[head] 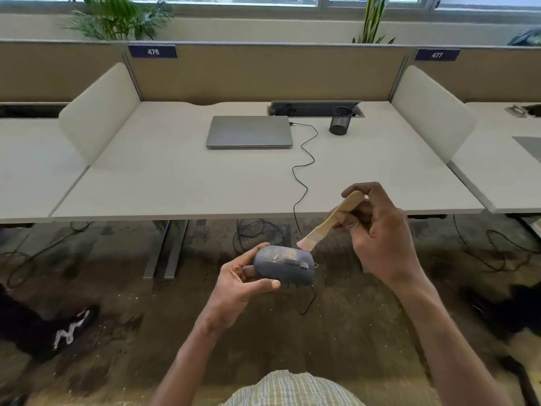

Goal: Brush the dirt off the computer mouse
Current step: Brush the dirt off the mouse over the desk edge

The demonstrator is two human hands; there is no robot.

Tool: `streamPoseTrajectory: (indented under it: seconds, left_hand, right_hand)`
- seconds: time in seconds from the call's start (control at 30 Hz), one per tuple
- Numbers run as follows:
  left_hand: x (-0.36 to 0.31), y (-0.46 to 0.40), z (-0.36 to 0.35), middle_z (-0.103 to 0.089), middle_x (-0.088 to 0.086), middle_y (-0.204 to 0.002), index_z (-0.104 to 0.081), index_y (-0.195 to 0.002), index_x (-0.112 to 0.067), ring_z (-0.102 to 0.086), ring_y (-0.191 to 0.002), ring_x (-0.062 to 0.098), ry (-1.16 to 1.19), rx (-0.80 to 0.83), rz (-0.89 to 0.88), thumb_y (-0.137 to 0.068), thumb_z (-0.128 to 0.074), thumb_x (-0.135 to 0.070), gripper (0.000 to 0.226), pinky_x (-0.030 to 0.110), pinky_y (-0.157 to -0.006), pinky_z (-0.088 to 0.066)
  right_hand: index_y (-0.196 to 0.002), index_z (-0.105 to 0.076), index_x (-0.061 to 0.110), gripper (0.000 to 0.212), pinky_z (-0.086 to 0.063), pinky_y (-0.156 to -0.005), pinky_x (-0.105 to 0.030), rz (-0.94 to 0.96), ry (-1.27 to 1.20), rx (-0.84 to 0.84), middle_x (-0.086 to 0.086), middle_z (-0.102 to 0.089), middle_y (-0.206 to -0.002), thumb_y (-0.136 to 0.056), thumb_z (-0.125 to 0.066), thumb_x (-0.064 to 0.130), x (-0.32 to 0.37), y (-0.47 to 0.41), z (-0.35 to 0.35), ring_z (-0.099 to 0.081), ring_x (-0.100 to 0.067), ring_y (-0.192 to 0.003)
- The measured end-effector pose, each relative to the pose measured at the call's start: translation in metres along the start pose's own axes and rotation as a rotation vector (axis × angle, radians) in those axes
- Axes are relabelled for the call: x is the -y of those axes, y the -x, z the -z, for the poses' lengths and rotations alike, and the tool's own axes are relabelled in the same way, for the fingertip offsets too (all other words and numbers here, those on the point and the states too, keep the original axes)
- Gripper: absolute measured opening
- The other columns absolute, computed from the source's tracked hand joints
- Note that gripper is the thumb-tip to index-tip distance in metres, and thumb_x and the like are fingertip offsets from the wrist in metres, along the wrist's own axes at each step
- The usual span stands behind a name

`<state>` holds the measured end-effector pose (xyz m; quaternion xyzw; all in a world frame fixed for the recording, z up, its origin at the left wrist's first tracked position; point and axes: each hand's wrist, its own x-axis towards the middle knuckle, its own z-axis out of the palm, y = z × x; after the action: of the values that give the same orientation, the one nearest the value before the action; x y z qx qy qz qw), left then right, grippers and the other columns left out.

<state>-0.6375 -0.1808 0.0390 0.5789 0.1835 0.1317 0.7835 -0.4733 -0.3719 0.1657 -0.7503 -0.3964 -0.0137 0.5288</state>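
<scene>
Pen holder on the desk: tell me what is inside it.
The black mesh pen holder shows only a dark interior near its rim; nothing sticks out above it. Its wall hides the bottom, so small contents cannot be ruled out.

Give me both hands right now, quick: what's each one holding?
Left hand: closed around the computer mouse, dirt on its top.
Right hand: closed around the brush handle, bristles at the mouse's front end.

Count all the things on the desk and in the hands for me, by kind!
Mouse, in the left hand: 1
Brush, in the right hand: 1
Laptop: 1
Mesh cup: 1
Total: 4
</scene>
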Motion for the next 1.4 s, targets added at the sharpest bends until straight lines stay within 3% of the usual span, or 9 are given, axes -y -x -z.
streamPoseTrajectory:
  seconds: [0.17,0.27,0.37,0.57,0.77,0.97,1.17,1.3,1.4]
  left_hand:
    - [0.002,-0.001,-0.006,-0.073,0.004,-0.128,-0.057,-0.144,-0.021,-0.07,-0.122,0.027,-0.025,-0.02,-0.023,-0.068,-0.094,-0.023,0.084,0.036,-0.093,-0.062]
    - [0.002,-0.004,-0.008,-0.074,0.002,-0.128,-0.058,-0.143,-0.021,-0.07,-0.121,0.027,-0.025,-0.024,-0.029,-0.066,-0.094,-0.026,0.086,0.038,-0.092,-0.063]
    - [0.002,-0.004,-0.007,-0.075,0.001,-0.127,-0.058,-0.143,-0.021,-0.07,-0.121,0.025,-0.011,-0.043,-0.016,-0.065,-0.094,-0.025,0.086,0.039,-0.093,-0.063]
    - [0.008,-0.007,-0.013,-0.077,0.007,-0.122,-0.062,-0.14,-0.015,-0.073,-0.115,0.026,-0.039,-0.087,-0.035,-0.071,-0.093,-0.012,0.075,0.037,-0.091,-0.063]
    - [0.008,-0.006,-0.011,-0.078,0.011,-0.112,-0.07,-0.12,-0.008,-0.075,-0.109,0.028,-0.092,-0.113,-0.043,-0.074,-0.089,-0.016,0.051,0.045,-0.099,-0.06]
    - [0.01,-0.002,-0.005,-0.078,0.003,-0.12,-0.066,-0.132,-0.02,-0.074,-0.115,0.023,-0.031,-0.124,-0.033,-0.072,-0.092,-0.013,0.066,0.034,-0.089,-0.063]
    - [0.007,-0.002,-0.004,-0.08,0.007,-0.11,-0.077,-0.112,-0.022,-0.076,-0.108,0.025,-0.056,-0.138,-0.042,-0.068,-0.095,-0.024,0.047,0.029,-0.085,-0.062]
    - [0.011,-0.003,-0.007,-0.079,0.003,-0.118,-0.068,-0.13,-0.025,-0.075,-0.113,0.022,-0.043,-0.116,-0.038,-0.07,-0.093,-0.014,0.065,0.031,-0.087,-0.063]
    - [0.01,-0.002,-0.007,-0.078,0.004,-0.12,-0.066,-0.132,-0.027,-0.074,-0.115,0.022,-0.032,-0.117,-0.038,-0.071,-0.093,-0.011,0.069,0.031,-0.087,-0.063]
  right_hand:
    - [-0.12,-0.051,0.033,0.045,-0.062,-0.074,-0.022,0.093,0.062,0.113,0.009,-0.072,-0.094,-0.09,-0.071,0.007,0.021,0.002,-0.02,-0.073,-0.003,-0.089]
    - [-0.122,-0.051,0.033,0.045,-0.063,-0.074,-0.026,0.072,0.096,0.128,0.004,-0.072,-0.096,-0.091,-0.071,0.007,0.022,-0.001,-0.02,-0.074,-0.006,-0.089]
    - [-0.122,-0.052,0.034,0.045,-0.062,-0.075,-0.022,0.077,0.086,0.143,0.005,-0.074,-0.096,-0.091,-0.071,0.007,0.022,-0.002,-0.023,-0.073,-0.002,-0.09]
    - [-0.129,-0.052,0.023,0.046,-0.062,-0.077,-0.022,0.177,0.107,0.247,-0.002,-0.076,-0.098,-0.091,-0.073,0.008,0.027,-0.01,-0.056,-0.075,-0.01,-0.088]
    - [-0.13,-0.053,0.02,0.043,-0.062,-0.07,-0.027,0.189,0.172,0.281,-0.007,-0.074,-0.096,-0.092,-0.072,0.011,0.024,-0.022,-0.081,-0.074,-0.017,-0.079]
    - [-0.13,-0.053,0.016,0.042,-0.062,-0.068,-0.03,0.175,0.171,0.224,-0.007,-0.073,-0.092,-0.093,-0.071,0.01,0.024,-0.028,-0.083,-0.074,-0.018,-0.077]
    - [-0.127,-0.053,0.017,0.038,-0.063,-0.066,-0.036,0.15,0.154,0.305,-0.009,-0.073,-0.091,-0.094,-0.07,0.01,0.027,-0.027,-0.091,-0.073,-0.019,-0.074]
    - [-0.13,-0.051,0.017,0.04,-0.062,-0.065,-0.037,0.153,0.215,0.257,-0.008,-0.072,-0.09,-0.095,-0.068,0.009,0.023,-0.029,-0.089,-0.071,-0.02,-0.074]
    - [-0.129,-0.051,0.019,0.04,-0.062,-0.063,-0.035,0.188,0.209,0.219,-0.006,-0.072,-0.089,-0.094,-0.069,0.01,0.026,-0.029,-0.089,-0.072,-0.018,-0.073]
